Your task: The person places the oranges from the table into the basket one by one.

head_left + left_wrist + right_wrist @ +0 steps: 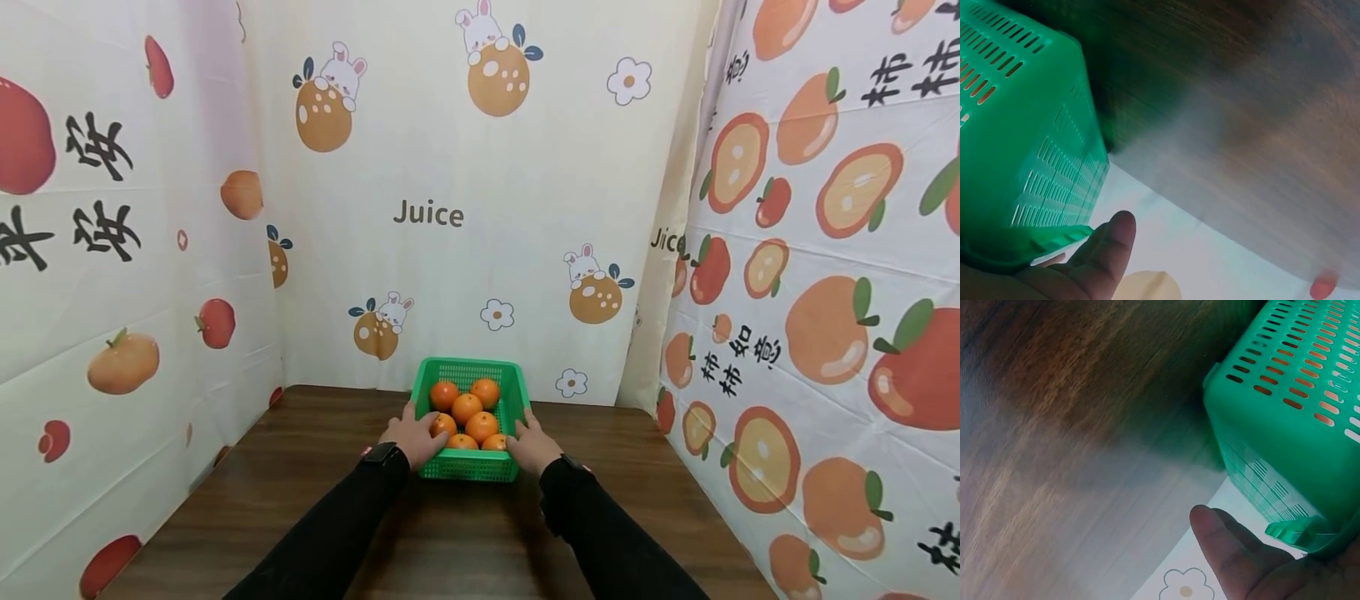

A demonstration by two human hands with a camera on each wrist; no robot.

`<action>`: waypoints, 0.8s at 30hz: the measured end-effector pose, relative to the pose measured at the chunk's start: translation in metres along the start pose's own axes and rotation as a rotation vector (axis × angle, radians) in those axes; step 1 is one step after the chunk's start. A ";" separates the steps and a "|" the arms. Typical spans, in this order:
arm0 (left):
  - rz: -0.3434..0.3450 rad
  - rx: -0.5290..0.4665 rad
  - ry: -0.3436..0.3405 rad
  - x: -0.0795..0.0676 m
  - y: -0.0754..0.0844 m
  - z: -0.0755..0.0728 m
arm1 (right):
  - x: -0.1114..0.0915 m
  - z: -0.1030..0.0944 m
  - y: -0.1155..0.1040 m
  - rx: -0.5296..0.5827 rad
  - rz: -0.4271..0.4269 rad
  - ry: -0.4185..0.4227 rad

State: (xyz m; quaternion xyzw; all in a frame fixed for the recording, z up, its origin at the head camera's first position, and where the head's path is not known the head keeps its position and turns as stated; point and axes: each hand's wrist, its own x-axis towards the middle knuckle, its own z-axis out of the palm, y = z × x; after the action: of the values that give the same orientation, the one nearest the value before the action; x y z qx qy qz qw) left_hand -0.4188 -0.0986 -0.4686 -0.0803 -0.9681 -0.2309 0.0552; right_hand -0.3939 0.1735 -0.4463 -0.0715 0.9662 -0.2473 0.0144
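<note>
A green plastic basket (469,469) with slotted walls stands on the table and holds several oranges (467,408). My left hand (414,437) grips its left rim near the front corner, thumb toward the inside. On the opposite side, my right hand (534,446) holds the right rim in the same way. In the left wrist view, fingers (1113,253) reach along the outside of the basket (1016,144). The right wrist view shows fingers (1219,540) outside the basket wall (1272,425). Both thumbs are mostly hidden in the wrist views.
The dark wooden table (322,442) extends to both sides of the basket and in front of it. A fruit-printed cloth backdrop (427,258) rises just behind the basket. More printed cloth hangs at the left (150,292) and right (817,333).
</note>
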 end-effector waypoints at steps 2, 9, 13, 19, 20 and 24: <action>0.000 0.016 -0.006 0.000 -0.001 0.000 | 0.001 0.000 -0.001 -0.008 -0.002 -0.011; -0.004 0.024 -0.013 0.001 -0.004 0.001 | 0.007 0.007 0.003 -0.045 -0.005 -0.023; 0.000 0.027 -0.015 0.000 -0.004 0.002 | 0.005 0.008 0.003 -0.021 -0.007 -0.019; -0.020 0.018 -0.032 -0.003 -0.002 0.000 | 0.006 0.010 0.005 -0.016 0.009 -0.022; -0.018 0.018 -0.031 -0.003 -0.001 0.000 | 0.005 0.008 0.004 -0.013 0.008 -0.019; -0.014 0.019 -0.035 0.002 0.004 -0.003 | 0.001 -0.001 0.000 -0.033 0.001 -0.009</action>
State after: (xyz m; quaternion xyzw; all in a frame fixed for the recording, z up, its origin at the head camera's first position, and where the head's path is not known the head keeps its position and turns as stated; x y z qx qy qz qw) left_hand -0.4198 -0.0964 -0.4643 -0.0770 -0.9716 -0.2205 0.0373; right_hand -0.3948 0.1740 -0.4450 -0.0724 0.9701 -0.2308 0.0177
